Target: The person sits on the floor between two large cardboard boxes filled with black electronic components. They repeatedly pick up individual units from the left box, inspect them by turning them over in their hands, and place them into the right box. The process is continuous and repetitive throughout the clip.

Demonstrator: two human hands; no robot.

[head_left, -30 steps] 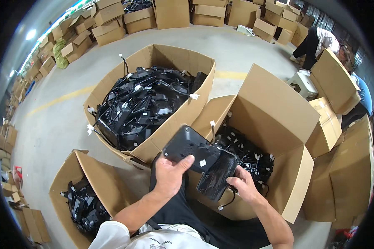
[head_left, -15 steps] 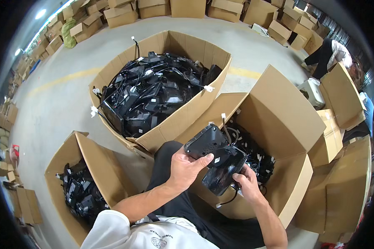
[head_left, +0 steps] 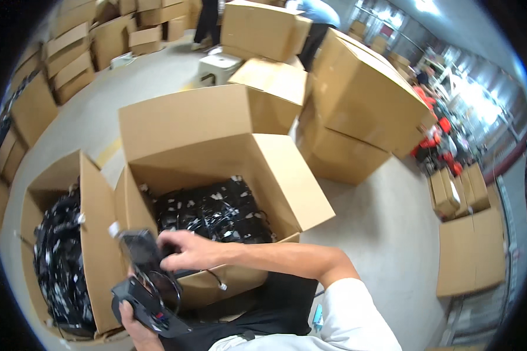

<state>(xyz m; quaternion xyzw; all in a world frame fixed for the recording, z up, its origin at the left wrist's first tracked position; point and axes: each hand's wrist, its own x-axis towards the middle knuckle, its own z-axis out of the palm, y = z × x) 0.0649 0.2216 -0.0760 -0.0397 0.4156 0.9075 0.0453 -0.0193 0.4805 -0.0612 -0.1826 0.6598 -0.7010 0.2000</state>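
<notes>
A black plastic unit (head_left: 139, 303) with a second dark flat panel (head_left: 139, 248) joined to it hangs over my lap, at the near wall of the open carton. Thin black cables loop between the two parts, and a few coloured wires or plugs show on the lower one. My left hand (head_left: 136, 329) grips the lower part from below, thumb on its face. My right hand (head_left: 187, 250) reaches across from the right, its fingers curled at the edge of the upper panel. Motion blurs the panel and partly the fingertips. A cable with a white plug dangles beneath my right wrist.
The open carton (head_left: 187, 149) ahead holds packed black units (head_left: 208, 205) with white plugs. Left of it, another carton (head_left: 96, 234) is heaped with similar black parts (head_left: 61, 263). Tall stacked cartons (head_left: 357, 93) stand farther right; a white stool (head_left: 218, 69) and people are beyond.
My view has swung to the right, so the cartons appear farther left. The unit is turned, with its flat panel now raised above the other part. Both hands stay on it.
</notes>
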